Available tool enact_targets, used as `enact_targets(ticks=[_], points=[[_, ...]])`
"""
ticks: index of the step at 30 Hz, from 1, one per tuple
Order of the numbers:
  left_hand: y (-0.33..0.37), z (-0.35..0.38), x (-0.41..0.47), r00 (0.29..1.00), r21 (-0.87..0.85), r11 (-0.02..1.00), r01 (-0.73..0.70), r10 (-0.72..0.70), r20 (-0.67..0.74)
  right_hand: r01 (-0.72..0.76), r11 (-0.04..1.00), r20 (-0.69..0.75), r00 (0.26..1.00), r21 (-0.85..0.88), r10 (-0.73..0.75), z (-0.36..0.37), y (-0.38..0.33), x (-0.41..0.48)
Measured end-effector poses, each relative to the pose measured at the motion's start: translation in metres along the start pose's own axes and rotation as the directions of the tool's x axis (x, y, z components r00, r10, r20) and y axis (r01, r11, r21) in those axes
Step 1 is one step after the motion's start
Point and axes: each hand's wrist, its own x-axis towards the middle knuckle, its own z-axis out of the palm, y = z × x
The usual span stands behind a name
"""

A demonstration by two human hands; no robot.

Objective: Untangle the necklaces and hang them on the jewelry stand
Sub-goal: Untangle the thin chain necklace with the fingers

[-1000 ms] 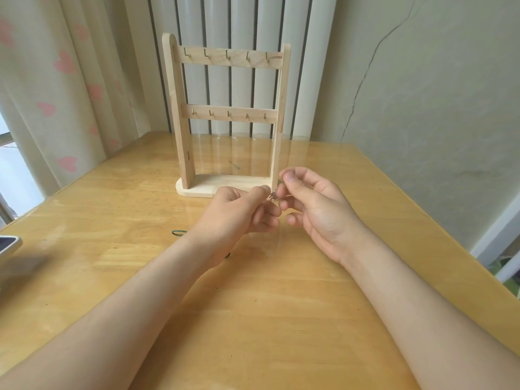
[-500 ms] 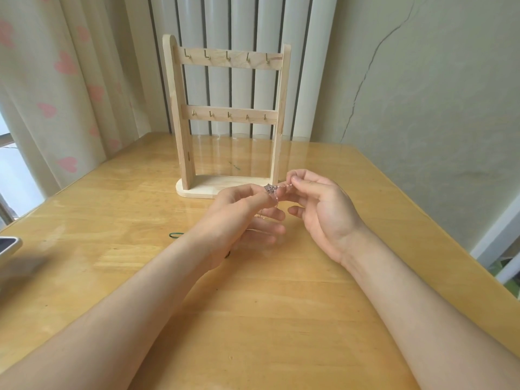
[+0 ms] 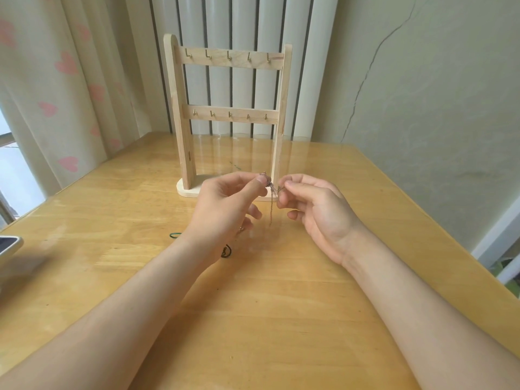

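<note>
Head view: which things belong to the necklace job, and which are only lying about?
Job: thin chain, pinched by left hand and right hand; wooden jewelry stand, hooks bare; dark green cord on the table, perhaps another necklace.
Lying about: grey device at the table's left edge; heart-print curtain.

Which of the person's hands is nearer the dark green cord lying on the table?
Left. The left hand is just beyond the dark green cord, which lies beside its wrist; the right hand is farther off to the cord's right.

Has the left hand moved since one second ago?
Yes. The left hand went slightly up in view, now covering more of the jewelry stand base.
</note>
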Motion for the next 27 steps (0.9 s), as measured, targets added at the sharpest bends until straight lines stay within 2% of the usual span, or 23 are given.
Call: enact_targets(ticks=[4,9,15,20,27], points=[[-0.0005,0.0019,-0.0001,0.998,-0.006,0.998,-0.055,0.055,0.003,-0.008,0.999,-0.01,1.0,-0.037,0.008,0.0009,0.0002,-0.0024],[-0.0038,0.0008,0.0015,0.991,0.091,0.987,-0.135,0.133,0.029,0.016,0.994,-0.053,0.998,-0.11,-0.022,0.0024,0.0008,-0.0044],[-0.0052,0.0008,0.0021,0.985,0.164,0.971,-0.174,0.17,0.035,0.059,0.981,-0.118,0.99,-0.186,-0.082,0.004,0.0031,-0.0048],[-0.0058,0.0001,0.0021,0.979,0.2,0.958,-0.206,0.202,0.043,0.03,0.969,-0.155,0.985,-0.246,-0.07,0.0033,0.004,-0.004],[-0.0052,-0.0004,0.0015,0.97,0.234,0.941,-0.245,0.237,0.061,0.069,0.926,-0.145,0.981,-0.37,-0.131,0.0053,0.0058,-0.0014]])
